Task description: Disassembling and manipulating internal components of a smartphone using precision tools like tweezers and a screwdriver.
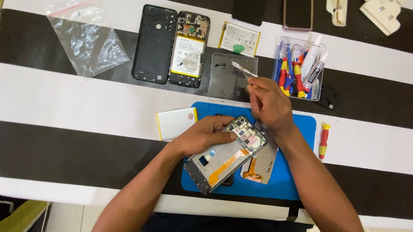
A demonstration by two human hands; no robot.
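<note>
The left hand (206, 135) has its grip closed on the opened phone frame with bare circuit board and orange ribbon cable (225, 153), tilted above the blue rubber mat (286, 173) on the striped black-and-white desk (72, 100). The right hand (270, 105) pinches thin metal tweezers (243, 70); their tips blur against the clear plastic tray (228, 83). The mat's near edge is hidden behind the forearms.

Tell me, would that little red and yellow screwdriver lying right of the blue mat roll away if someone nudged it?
Probably yes. The screwdriver has a round-looking handle and lies loose on the flat striped tablecloth, so a sideways push would likely roll it. It looks small and slim, so probably light and easy to lift. Rigid, not floppy.
</note>
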